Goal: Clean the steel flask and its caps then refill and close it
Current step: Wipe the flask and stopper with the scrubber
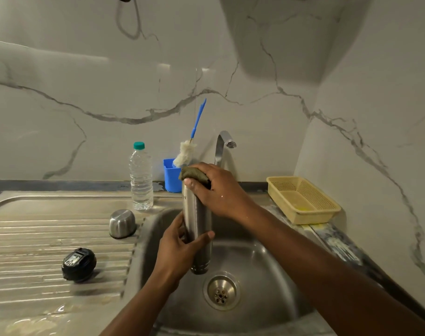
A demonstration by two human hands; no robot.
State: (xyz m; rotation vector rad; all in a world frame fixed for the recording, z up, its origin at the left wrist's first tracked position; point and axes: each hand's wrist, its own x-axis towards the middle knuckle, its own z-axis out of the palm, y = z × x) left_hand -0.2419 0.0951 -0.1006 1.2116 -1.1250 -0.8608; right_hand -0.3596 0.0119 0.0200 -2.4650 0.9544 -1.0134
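The steel flask (198,224) stands upright over the sink basin (262,267). My left hand (180,248) grips its lower body. My right hand (216,190) holds a green scrub pad (193,174) pressed on the flask's upper end, which the pad and hand hide. A steel cup cap (122,223) sits upside down on the drainboard (37,238). A black inner cap (79,264) with a small display lies nearer me on the drainboard.
A blue holder (169,175) with a blue-handled bottle brush (188,151) stands behind the flask. A clear water bottle (140,177) is left of it. The tap (224,144) arches over the basin, with no water seen running. A yellow basket (303,200) sits at right. The drain (221,291) lies below the flask.
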